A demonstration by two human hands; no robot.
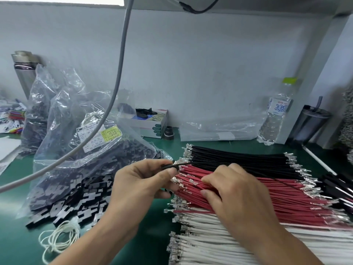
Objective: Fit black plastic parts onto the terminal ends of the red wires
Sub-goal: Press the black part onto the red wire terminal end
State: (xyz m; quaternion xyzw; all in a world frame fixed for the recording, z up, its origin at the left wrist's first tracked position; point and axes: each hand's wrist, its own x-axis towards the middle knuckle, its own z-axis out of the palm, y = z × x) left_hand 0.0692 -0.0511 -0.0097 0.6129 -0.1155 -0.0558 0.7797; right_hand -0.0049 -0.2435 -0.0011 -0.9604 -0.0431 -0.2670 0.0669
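The red wires (248, 192) lie in a flat band across the green table (152, 232), terminals to the left, sandwiched between a band of black wires (238, 159) behind and white wires (219, 245) in front. My right hand (235, 190) rests on the red band with its fingers curled down into the wires; I cannot tell whether it has actually pinched one out. My left hand (141, 178) sits just left of the terminal ends, thumb and forefinger pinching a small black plastic part (168, 166) with a thin dark wire running out of it to the right, over the black band. Left of that hand, loose black plastic parts (76, 199) spill from a clear plastic bag (86, 142) with a white and yellow label, and a second bag of the same stands behind it. A coil of white string (59, 240) lies on the table in front of the spill. A grey cable (116, 87) hangs down from above and sweeps across the bags toward the lower left, crossing my view of them. Along the back wall sit a small open carton (152, 123), a short black cap (169, 133), a flattened clear bag (219, 129), a water bottle (275, 119) with a green cap and a dark tumbler (309, 125) with a straw. A metal cylinder (24, 71) stands at the far left, and more black-sleeved pieces lie at the right edge beyond the wire ends.
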